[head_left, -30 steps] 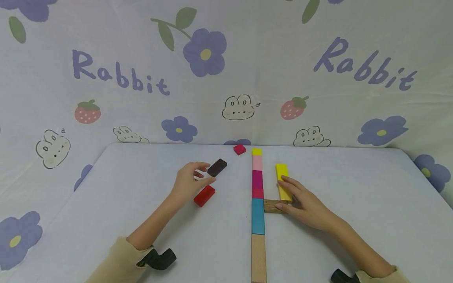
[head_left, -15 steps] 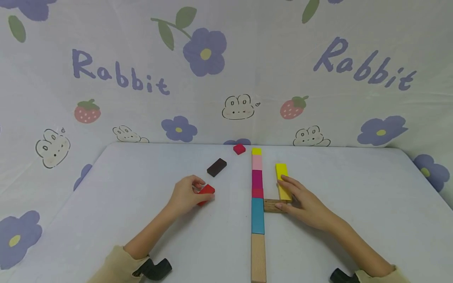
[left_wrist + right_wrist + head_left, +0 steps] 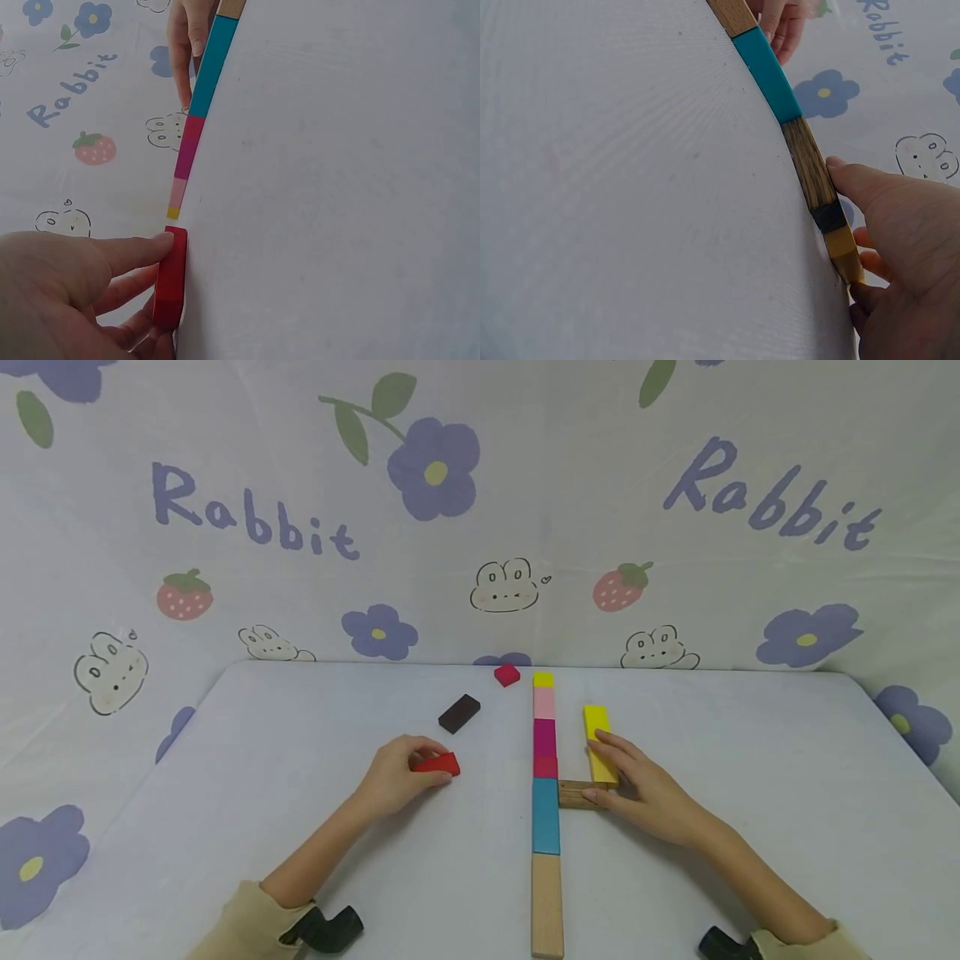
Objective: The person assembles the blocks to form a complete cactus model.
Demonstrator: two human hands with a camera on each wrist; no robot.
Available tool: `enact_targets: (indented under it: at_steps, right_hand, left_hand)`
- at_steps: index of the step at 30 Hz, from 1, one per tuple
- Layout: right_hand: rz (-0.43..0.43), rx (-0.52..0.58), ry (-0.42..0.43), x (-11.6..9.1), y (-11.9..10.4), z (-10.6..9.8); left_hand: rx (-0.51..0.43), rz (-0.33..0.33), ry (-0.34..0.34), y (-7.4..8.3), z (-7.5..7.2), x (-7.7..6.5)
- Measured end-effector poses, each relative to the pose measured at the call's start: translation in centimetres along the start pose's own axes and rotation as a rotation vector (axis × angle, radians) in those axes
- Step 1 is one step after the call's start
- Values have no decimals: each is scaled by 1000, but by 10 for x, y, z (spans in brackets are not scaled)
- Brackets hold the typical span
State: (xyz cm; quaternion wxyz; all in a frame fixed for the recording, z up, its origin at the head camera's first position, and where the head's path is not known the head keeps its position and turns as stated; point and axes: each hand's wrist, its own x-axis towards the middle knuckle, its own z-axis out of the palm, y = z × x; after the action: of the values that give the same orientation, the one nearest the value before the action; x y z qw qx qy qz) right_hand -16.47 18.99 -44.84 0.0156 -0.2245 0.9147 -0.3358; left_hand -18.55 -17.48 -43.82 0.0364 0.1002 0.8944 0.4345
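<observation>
My left hand (image 3: 393, 774) pinches a red block (image 3: 438, 763) between thumb and fingers, left of a straight row of blocks. In the left wrist view the same red block (image 3: 171, 277) looks long and flat-sided. Right of the row, my right hand (image 3: 656, 797) touches two pieces. Its fingers rest on a yellow block (image 3: 597, 720), and its thumb lies at a brown wood-grain block (image 3: 573, 795). That brown block juts sideways from the blue block (image 3: 546, 816) of the row. The yellow block meets the brown one's outer end. Part of the brown block is hidden by the thumb.
Nearer than the blue block, the row has a tan wooden block (image 3: 547, 906); farther along come crimson, magenta (image 3: 544, 737), pink (image 3: 543, 702) and yellow parts. A dark brown block (image 3: 459, 714) and a small red piece (image 3: 507, 675) lie left of it on the white table (image 3: 300, 710).
My left hand has moved from beside the dark brown block down to the red block, gripped it and turned it more sideways. The right hand stays in place.
</observation>
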Motion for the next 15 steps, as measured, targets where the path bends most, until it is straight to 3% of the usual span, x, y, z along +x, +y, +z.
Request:
enact_targets:
  at_steps: [15]
  right_hand:
    - [18,3,-3,0,2,2]
  left_hand:
    - [48,85,-30,5,0,5]
